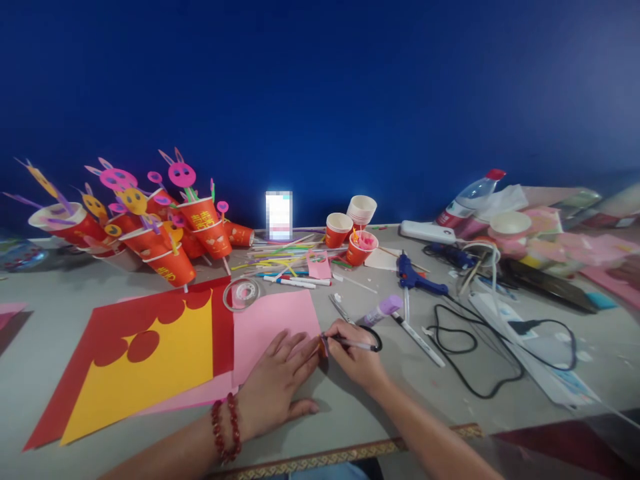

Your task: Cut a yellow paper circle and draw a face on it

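Observation:
My left hand (280,377), with a red bead bracelet (226,427) on the wrist, lies with fingers apart on a pink sheet of paper (275,320). Its fingertips rest by a small orange-brown piece (321,345) at the sheet's right edge; what that piece is, I cannot make out. My right hand (357,357) is closed round a pen (353,343), its tip at the same edge beside my left fingers. Just behind the right hand are scissors (340,308), partly hidden by it, and a purple glue stick (384,309). A capped marker (419,340) lies to the right.
Red (65,373) and yellow (165,373) sheets with round cut-outs lie left, below paper cups (203,220) holding animal-face sticks. A tape roll (245,292) touches the pink sheet. A blue glue gun (417,277), black cable (480,387) and power strip (530,353) occupy the right.

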`<state>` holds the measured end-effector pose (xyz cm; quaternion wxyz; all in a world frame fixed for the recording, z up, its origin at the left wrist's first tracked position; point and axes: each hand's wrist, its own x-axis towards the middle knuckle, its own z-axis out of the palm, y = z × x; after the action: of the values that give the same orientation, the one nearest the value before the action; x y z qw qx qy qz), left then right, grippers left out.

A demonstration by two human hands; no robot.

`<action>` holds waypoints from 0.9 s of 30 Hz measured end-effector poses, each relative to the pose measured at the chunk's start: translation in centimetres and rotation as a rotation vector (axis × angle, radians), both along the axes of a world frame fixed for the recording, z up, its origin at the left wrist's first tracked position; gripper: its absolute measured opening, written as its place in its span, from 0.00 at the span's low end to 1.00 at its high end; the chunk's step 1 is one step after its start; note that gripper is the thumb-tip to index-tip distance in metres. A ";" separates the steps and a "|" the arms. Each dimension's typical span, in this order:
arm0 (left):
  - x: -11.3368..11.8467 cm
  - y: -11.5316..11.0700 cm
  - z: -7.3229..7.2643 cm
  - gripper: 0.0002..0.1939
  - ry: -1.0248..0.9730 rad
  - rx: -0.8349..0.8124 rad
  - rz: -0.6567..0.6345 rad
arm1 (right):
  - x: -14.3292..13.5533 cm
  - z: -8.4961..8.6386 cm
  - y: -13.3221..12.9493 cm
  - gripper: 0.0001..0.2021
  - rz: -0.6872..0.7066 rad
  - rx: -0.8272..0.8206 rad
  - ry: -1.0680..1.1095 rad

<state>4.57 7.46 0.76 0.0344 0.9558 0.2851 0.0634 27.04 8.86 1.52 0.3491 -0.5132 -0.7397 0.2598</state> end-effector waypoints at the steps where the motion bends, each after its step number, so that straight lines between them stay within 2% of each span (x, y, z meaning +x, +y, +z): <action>1: 0.0 0.0 0.0 0.40 0.000 -0.002 -0.001 | 0.0 0.0 0.0 0.08 0.000 0.003 -0.005; 16: 0.1 0.0 0.1 0.42 0.012 -0.012 0.003 | 0.0 0.1 -0.3 0.08 0.032 0.190 -0.107; 27: 0.1 0.0 -0.1 0.41 -0.008 -0.030 0.005 | -0.1 0.4 -0.7 0.09 0.097 0.243 -0.113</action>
<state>4.67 7.47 0.69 0.0497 0.9542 0.2882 0.0631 26.98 8.15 1.90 0.3535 -0.4448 -0.8081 0.1554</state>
